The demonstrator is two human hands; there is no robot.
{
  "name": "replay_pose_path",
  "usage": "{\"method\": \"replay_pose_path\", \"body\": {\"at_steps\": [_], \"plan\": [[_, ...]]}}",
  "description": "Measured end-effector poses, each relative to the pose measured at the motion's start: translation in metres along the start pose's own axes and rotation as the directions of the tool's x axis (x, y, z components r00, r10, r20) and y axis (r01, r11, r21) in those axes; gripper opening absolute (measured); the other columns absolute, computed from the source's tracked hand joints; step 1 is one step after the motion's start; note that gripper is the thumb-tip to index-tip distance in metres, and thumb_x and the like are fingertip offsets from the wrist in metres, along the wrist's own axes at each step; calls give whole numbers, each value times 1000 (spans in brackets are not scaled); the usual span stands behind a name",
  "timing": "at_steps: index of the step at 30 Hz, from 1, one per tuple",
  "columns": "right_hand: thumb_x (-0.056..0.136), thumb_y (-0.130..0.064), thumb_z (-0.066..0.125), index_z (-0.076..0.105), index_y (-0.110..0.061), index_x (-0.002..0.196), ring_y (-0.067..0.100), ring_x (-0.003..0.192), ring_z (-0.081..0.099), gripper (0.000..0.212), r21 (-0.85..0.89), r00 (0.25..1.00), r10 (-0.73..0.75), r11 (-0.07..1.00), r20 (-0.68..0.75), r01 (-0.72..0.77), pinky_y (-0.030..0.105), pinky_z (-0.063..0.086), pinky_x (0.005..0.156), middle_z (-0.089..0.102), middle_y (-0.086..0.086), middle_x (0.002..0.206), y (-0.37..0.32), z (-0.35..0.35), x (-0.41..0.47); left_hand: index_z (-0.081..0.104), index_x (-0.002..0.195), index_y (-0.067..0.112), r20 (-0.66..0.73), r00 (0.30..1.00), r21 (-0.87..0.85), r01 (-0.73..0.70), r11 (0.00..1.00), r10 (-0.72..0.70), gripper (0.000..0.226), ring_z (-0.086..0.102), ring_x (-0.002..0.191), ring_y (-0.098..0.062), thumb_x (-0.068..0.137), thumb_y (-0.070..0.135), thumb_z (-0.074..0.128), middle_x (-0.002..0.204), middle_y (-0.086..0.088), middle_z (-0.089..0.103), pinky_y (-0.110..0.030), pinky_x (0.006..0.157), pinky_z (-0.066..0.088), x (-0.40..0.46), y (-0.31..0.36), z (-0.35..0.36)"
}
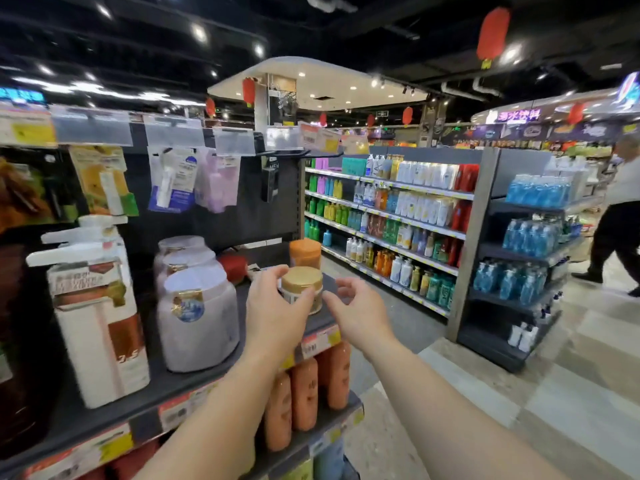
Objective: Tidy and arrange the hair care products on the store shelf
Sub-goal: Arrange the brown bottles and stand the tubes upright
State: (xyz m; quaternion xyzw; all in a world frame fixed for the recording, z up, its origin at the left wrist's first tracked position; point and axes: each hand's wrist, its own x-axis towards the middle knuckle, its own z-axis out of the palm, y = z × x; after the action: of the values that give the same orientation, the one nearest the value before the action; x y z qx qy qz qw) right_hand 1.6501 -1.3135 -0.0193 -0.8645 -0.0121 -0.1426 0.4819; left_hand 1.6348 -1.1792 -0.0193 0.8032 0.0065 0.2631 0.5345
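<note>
Both hands (277,306) reach a gold-lidded jar (302,287) on the dark shelf (104,420).

Red lanterns (492,34) hang overhead; a person (620,216) walks the aisle at right

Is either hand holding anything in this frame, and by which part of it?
The left hand grips the gold-lidded jar on the shelf, fingers around its lid and upper side. The right hand is open beside the jar and holds nothing.
</note>
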Motion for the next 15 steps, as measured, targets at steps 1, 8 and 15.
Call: {"method": "replay_pose_path", "body": {"at_steps": [1, 8, 15], "plan": [[90, -38, 62, 54, -25, 127, 9, 103, 55, 40, -1, 1000, -10, 1000, 7, 10, 30, 47, 89, 59, -8, 118, -2, 2, 16, 51, 121, 30, -11, 1000, -5, 13, 1000, -13, 45, 50, 111, -11, 83, 29, 74, 117, 9, 50, -35, 97, 47, 12, -3, 3], [87, -34, 66, 60, -25, 115, 14, 102, 60, 30, 66, 992, -106, 993, 63, 102, 37, 50, 93, 64, -3, 113, -9, 32, 107, 50, 130, 26, -92, 992, 16, 92, 996, -91, 50, 48, 104, -3, 85, 29, 71, 124, 9, 52, -22, 87, 40, 68, -24, 22], [89, -29, 65, 61, -22, 120, 8, 95, 55, 32, 92, 948, -203, 978, 246, 186, 18, 37, 78, 65, -4, 115, 24, 63, 183, 54, 120, 24, -215, 940, 57, 283, 957, -265, 39, 57, 101, -10, 86, 28, 72, 107, 10, 59, -27, 87, 46, 109, -55, 47]]}}
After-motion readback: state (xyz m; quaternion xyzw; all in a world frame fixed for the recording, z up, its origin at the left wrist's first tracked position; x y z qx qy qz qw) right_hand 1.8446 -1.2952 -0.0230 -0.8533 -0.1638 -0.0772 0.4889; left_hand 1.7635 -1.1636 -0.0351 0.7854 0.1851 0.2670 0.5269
